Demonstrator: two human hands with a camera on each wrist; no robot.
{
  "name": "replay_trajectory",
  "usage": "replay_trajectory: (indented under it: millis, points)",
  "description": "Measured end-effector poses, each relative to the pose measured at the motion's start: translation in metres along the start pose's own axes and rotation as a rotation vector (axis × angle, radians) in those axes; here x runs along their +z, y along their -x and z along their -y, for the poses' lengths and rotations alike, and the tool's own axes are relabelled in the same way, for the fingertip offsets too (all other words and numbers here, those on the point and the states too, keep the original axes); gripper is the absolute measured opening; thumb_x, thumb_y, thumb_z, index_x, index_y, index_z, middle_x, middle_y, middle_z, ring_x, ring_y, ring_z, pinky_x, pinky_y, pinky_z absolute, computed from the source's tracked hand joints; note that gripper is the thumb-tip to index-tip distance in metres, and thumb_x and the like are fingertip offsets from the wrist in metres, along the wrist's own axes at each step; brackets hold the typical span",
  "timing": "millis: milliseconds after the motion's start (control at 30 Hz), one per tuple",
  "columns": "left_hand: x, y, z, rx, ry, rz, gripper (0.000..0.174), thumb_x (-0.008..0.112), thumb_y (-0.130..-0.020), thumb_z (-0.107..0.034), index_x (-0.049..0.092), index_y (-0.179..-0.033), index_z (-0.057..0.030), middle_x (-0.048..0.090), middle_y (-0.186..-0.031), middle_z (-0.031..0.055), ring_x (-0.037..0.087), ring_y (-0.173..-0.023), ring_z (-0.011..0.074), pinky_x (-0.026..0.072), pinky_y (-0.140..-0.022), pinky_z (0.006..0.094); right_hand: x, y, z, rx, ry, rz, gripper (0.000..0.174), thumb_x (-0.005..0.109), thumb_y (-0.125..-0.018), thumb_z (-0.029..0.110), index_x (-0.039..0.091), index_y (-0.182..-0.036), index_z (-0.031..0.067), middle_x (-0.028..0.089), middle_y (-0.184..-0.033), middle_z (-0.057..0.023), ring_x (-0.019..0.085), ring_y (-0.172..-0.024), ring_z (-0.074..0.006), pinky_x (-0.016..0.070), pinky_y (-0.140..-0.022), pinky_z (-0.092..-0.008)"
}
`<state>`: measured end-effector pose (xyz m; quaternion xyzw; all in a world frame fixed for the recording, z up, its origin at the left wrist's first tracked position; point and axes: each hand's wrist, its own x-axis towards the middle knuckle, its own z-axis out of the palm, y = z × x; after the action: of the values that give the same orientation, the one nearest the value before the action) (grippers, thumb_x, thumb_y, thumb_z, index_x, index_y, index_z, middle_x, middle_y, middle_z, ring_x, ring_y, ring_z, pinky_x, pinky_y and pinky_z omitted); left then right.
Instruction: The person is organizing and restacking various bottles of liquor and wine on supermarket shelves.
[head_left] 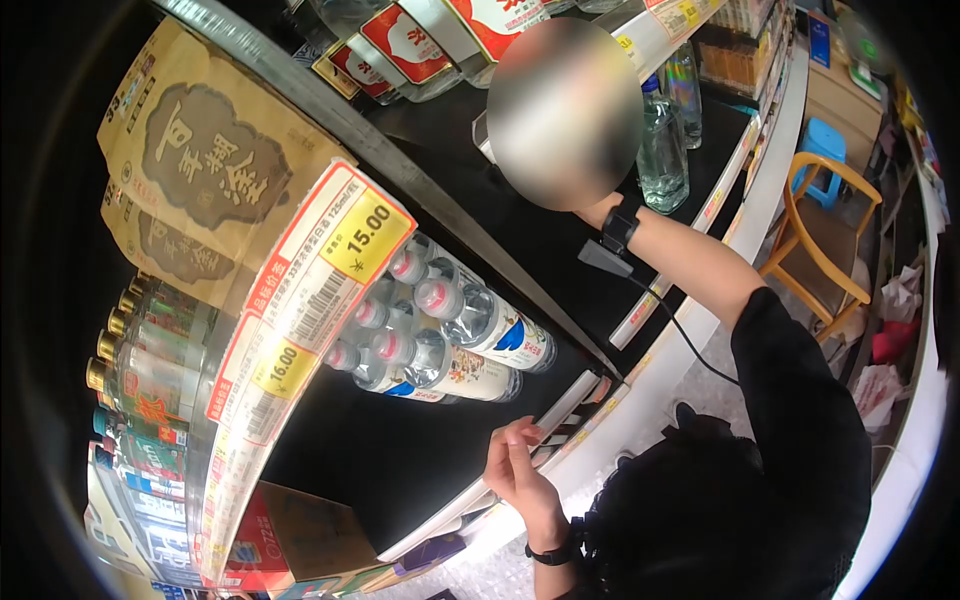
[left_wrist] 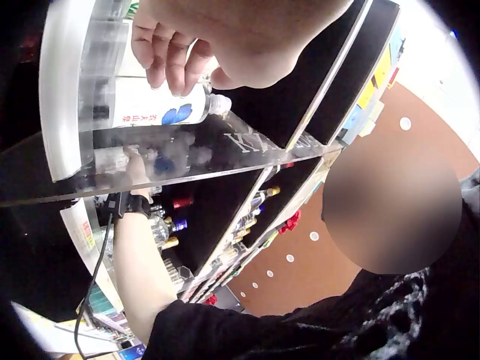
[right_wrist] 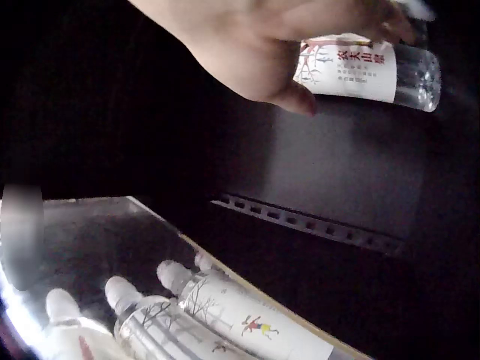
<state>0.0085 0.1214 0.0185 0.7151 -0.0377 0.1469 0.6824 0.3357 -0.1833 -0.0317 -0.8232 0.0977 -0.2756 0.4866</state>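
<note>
My right hand [right_wrist: 262,45] grips a clear plastic water bottle [right_wrist: 367,71] with a white label and red characters, the thumb on one side and fingers round the other. In the head view a blurred patch hides most of this hand [head_left: 597,208] and the bottle. My left hand [head_left: 525,475] is raised at the shelf's front edge, its fingers loosely bent and holding nothing. Close by it are several lying water bottles [head_left: 480,375] with pale caps. In the left wrist view the left hand [left_wrist: 240,37] overlaps one bottle [left_wrist: 161,105] whose label has a blue shape.
A clear divider [left_wrist: 225,169] stands between the two shelf sections. Two upright glass bottles [head_left: 662,150] stand past the right hand. Brown cartons [head_left: 215,170] and a price strip [head_left: 310,270] are at the left. A cable [head_left: 690,345] hangs from the right wrist; a wooden chair [head_left: 825,240] stands beyond.
</note>
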Motion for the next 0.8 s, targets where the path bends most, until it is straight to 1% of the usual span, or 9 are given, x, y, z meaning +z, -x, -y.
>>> replay_trajectory:
  millis: [200, 367, 400, 500, 567, 633, 700, 767, 800]
  points:
    - [-0.010, 0.006, 0.002, -0.103, 0.070, -0.010, 0.034, 0.052, -0.101, -0.021, 0.070, -0.095, 0.0066, 0.066, -0.085, 0.0077, 0.057, -0.080, 0.0134, 0.0429, -0.077, 0.0283, 0.017, -0.014, -0.046, -0.006, 0.147, 0.035, 0.090, 0.078, -0.078, 0.037, 0.033, -0.143, -0.0059, 0.044, -0.141, -0.0335, 0.048, -0.131, -0.0453, 0.0437, -0.106, -0.0440]
    - [-0.008, 0.005, -0.003, -0.093, 0.052, 0.068, 0.033, 0.055, -0.102, -0.021, 0.070, -0.095, 0.0072, 0.067, -0.088, 0.0072, 0.056, -0.081, 0.0124, 0.0428, -0.076, 0.0269, 0.003, -0.008, -0.005, -0.003, 0.063, 0.037, 0.089, 0.078, -0.078, 0.039, 0.036, -0.141, -0.0077, 0.038, -0.143, -0.0393, 0.046, -0.131, -0.0474, 0.0433, -0.107, -0.0441]
    - [-0.001, 0.004, -0.006, -0.080, 0.032, 0.011, 0.038, 0.054, -0.100, -0.023, 0.069, -0.088, 0.0100, 0.067, -0.080, 0.0114, 0.058, -0.074, 0.0142, 0.0428, -0.074, 0.0283, 0.006, -0.015, -0.014, -0.054, -0.094, 0.018, 0.083, 0.077, -0.079, 0.039, 0.041, -0.140, -0.0055, 0.042, -0.143, -0.0360, 0.046, -0.130, -0.0477, 0.0436, -0.107, -0.0433]
    - [-0.003, 0.006, -0.006, -0.072, 0.056, 0.042, 0.038, 0.054, -0.101, -0.023, 0.069, -0.090, 0.0100, 0.067, -0.080, 0.0108, 0.058, -0.075, 0.0143, 0.0430, -0.074, 0.0283, -0.053, 0.034, 0.098, -0.064, 0.052, 0.001, 0.071, 0.075, -0.080, 0.037, 0.050, -0.137, 0.0020, 0.050, -0.140, -0.0290, 0.049, -0.128, -0.0461, 0.0457, -0.105, -0.0439]
    - [-0.005, 0.007, -0.006, -0.079, 0.066, 0.044, 0.037, 0.053, -0.101, -0.023, 0.070, -0.093, 0.0092, 0.067, -0.082, 0.0100, 0.058, -0.075, 0.0140, 0.0433, -0.075, 0.0280, -0.063, 0.039, 0.096, -0.222, -0.085, 0.020, 0.058, 0.072, -0.082, 0.034, 0.058, -0.132, 0.0092, 0.057, -0.134, -0.0237, 0.054, -0.122, -0.0447, 0.0484, -0.101, -0.0450]
    - [-0.008, 0.009, -0.007, -0.101, 0.057, 0.028, 0.037, 0.053, -0.101, -0.024, 0.070, -0.096, 0.0080, 0.067, -0.082, 0.0092, 0.058, -0.076, 0.0137, 0.0437, -0.075, 0.0269, -0.050, 0.028, 0.091, -0.170, 0.258, 0.049, 0.052, 0.070, -0.083, 0.031, 0.060, -0.130, 0.0124, 0.059, -0.131, -0.0228, 0.059, -0.114, -0.0452, 0.0502, -0.098, -0.0461]
    - [-0.010, 0.012, -0.010, -0.120, 0.055, 0.016, 0.037, 0.053, -0.101, -0.025, 0.070, -0.098, 0.0068, 0.067, -0.082, 0.0079, 0.058, -0.076, 0.0130, 0.0438, -0.075, 0.0263, -0.057, 0.037, 0.099, -0.025, 0.165, 0.097, 0.062, 0.071, -0.083, 0.028, 0.051, -0.132, -0.0029, 0.059, -0.124, -0.0317, 0.060, -0.112, -0.0457, 0.0508, -0.096, -0.0480]
    - [-0.009, 0.015, -0.011, -0.148, 0.061, 0.001, 0.037, 0.053, -0.102, -0.027, 0.070, -0.100, 0.0055, 0.068, -0.082, 0.0065, 0.058, -0.076, 0.0123, 0.0440, -0.074, 0.0257, -0.015, -0.006, 0.042, -0.083, 0.274, 0.053, 0.072, 0.073, -0.083, 0.028, 0.041, -0.133, -0.0111, 0.058, -0.122, -0.0363, 0.060, -0.112, -0.0459, 0.0510, -0.095, -0.0491]
    - [-0.009, 0.017, -0.011, -0.166, 0.061, 0.008, 0.037, 0.053, -0.102, -0.028, 0.071, -0.100, 0.0043, 0.068, -0.082, 0.0051, 0.058, -0.076, 0.0115, 0.0438, -0.073, 0.0254, -0.026, 0.009, 0.066, 0.050, 0.228, 0.088, 0.076, 0.075, -0.083, 0.032, 0.038, -0.132, -0.0117, 0.060, -0.118, -0.0360, 0.061, -0.110, -0.0465, 0.0511, -0.094, -0.0492]
